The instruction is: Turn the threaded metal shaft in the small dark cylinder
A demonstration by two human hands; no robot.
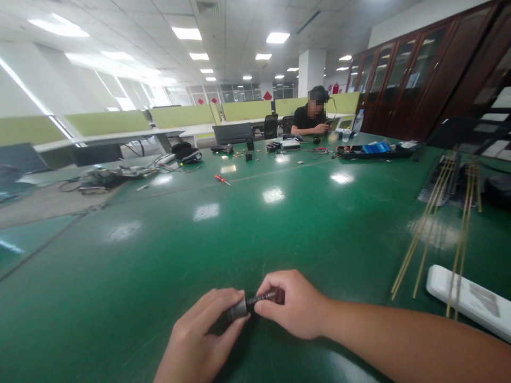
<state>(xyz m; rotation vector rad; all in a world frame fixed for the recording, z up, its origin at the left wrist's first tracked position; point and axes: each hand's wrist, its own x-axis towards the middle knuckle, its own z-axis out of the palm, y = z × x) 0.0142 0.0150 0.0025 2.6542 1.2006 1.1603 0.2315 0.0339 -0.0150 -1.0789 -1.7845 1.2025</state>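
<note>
Left hand [203,331], at six o'clock, pinches one grey metal cylinder [238,309]; right hand [297,306], beside it, pinches the adjoining ribbed shaft [251,301]. One white oblong case [481,303] and several thin sticks [404,267] lie towards four. Green worktop [239,236] leaves room ahead up to one red screwdriver [219,178] near twelve; one person [305,119] sits at the far edge, towards one.

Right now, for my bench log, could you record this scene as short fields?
Left hand: around a gray cylinder
Right hand: pinching a dark ridged rod at the cylinder's end
Surface: glossy green table
Beyond hands: red screwdriver, lying flat
Right side: thin yellow sticks, some crossing a white object
Far side: person in a dark top
</note>
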